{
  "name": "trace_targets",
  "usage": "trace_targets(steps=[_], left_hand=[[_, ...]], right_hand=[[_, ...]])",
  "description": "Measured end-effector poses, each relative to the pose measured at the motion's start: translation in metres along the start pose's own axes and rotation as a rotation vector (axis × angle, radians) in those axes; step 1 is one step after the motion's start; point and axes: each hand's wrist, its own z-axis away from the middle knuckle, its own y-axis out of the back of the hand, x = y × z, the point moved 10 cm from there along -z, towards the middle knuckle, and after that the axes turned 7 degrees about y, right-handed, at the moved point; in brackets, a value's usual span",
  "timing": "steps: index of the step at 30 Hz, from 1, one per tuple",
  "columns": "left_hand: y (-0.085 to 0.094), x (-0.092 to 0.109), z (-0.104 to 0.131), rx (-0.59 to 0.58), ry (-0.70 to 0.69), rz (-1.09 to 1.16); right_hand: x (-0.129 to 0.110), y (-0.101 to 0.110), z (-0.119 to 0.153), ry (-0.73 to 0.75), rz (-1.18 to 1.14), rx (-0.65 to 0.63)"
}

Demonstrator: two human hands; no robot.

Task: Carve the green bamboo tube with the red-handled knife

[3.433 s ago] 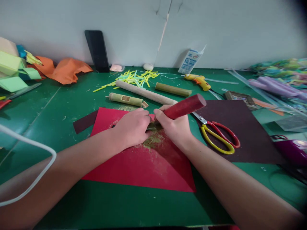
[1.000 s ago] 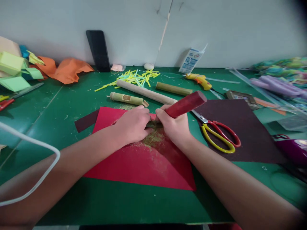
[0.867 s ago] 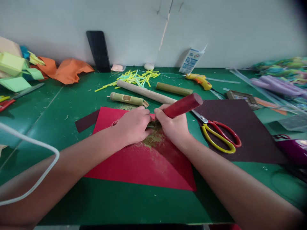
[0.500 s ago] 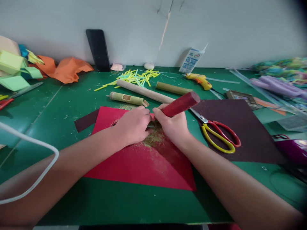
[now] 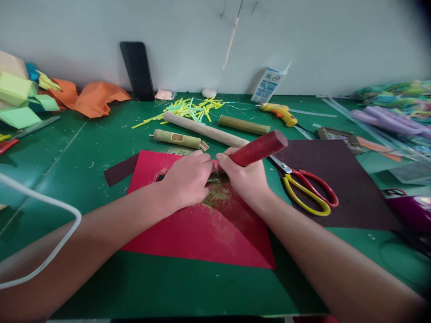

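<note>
My right hand (image 5: pixel 247 175) is closed around the thick red handle (image 5: pixel 261 149) of a tool, which tilts up to the right. Its working end is hidden between my hands. My left hand (image 5: pixel 191 177) is closed just beside it, pressing down on a greenish piece that looks like bamboo (image 5: pixel 214 179), mostly covered by the fingers. A small dark end (image 5: pixel 160 178) shows left of that hand. Beneath both lies a red sheet (image 5: pixel 202 237) with greenish-brown dust (image 5: pixel 217 197) scattered on it. A notched bamboo tube (image 5: pixel 191 141) rests just behind my hands.
Scissors (image 5: pixel 313 190) with red and yellow handles lie on a dark sheet (image 5: pixel 357 193) at right. Farther back are a pale wooden rod (image 5: pixel 205 129), a bamboo stick (image 5: pixel 244 124), yellow strips (image 5: pixel 185 109), a yellow glue gun (image 5: pixel 279 113) and a leaning phone (image 5: pixel 138 72). A white cable (image 5: pixel 63 204) crosses the left.
The red-handled tool and my right hand have shifted slightly to the right. My left hand stays nearly in place, and slightly more of the piece shows between the hands.
</note>
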Motion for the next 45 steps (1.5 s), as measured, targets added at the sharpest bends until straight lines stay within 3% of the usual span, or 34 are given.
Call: trace_targets(steps=[6,13,32,45], left_hand=[[0.001,0.001,0.002,0.056,-0.019,-0.012],[0.001,0.000,0.001,0.062,-0.019,0.004],[0.002,0.003,0.002,0.071,-0.046,0.012],[0.003,0.005,0.002,0.062,-0.041,0.020]], right_hand=[[0.001,0.009,0.007,-0.039,0.055,0.005],[-0.001,-0.002,0.008,-0.002,-0.050,-0.083],[-0.002,0.003,0.008,0.043,-0.015,0.000],[0.000,0.001,0.009,-0.004,-0.015,-0.032]])
